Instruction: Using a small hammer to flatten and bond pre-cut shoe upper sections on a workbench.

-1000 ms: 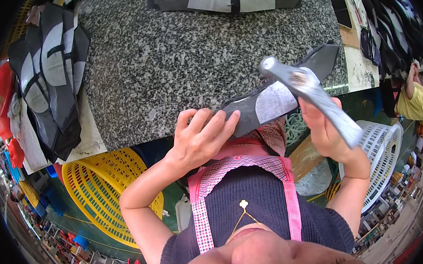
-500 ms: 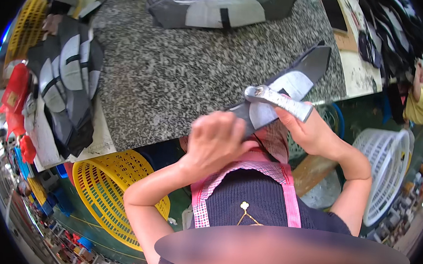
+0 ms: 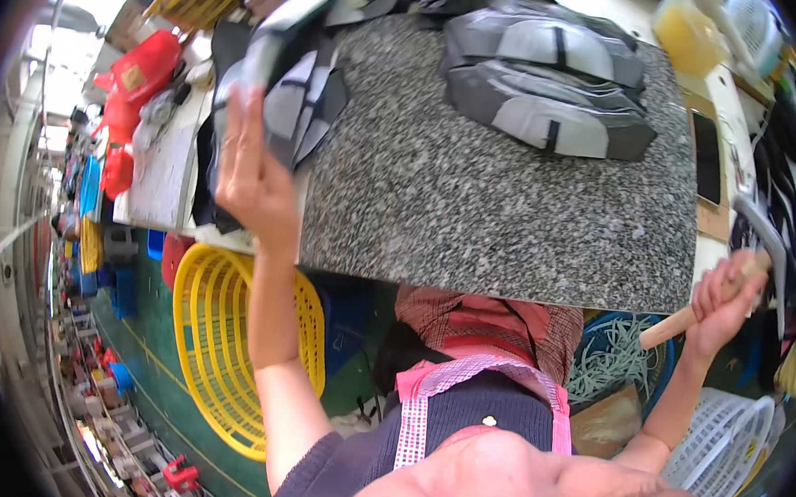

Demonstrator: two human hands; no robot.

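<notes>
My left hand (image 3: 259,188) is raised at the left edge of the granite slab (image 3: 483,218). Its fingers pinch a curved, dark-and-white flat piece (image 3: 295,6), smeared by motion. Below that piece, several grey pieces with pale half-round patches (image 3: 285,111) lie in a pile. Out past the slab's right edge, my right hand (image 3: 725,304) is wrapped round the wooden handle of a hammer (image 3: 667,330). The hammer's curved metal head points up and away. A larger stack of the same dark grey pieces (image 3: 554,135) rests on the far part of the slab.
A dark phone (image 3: 705,159) lies right of the slab, near a container of yellowish stuff (image 3: 688,36). Red plastic bags (image 3: 143,69) sit at far left. Below the table stand a yellow basket (image 3: 190,345), a blue tub of pale strips (image 3: 613,370) and a white basket (image 3: 721,442).
Both hands were together over a piece at the slab's front right, the hammer in the right. My left hand has swung far left and up with a piece; my right has moved right with the hammer.
</notes>
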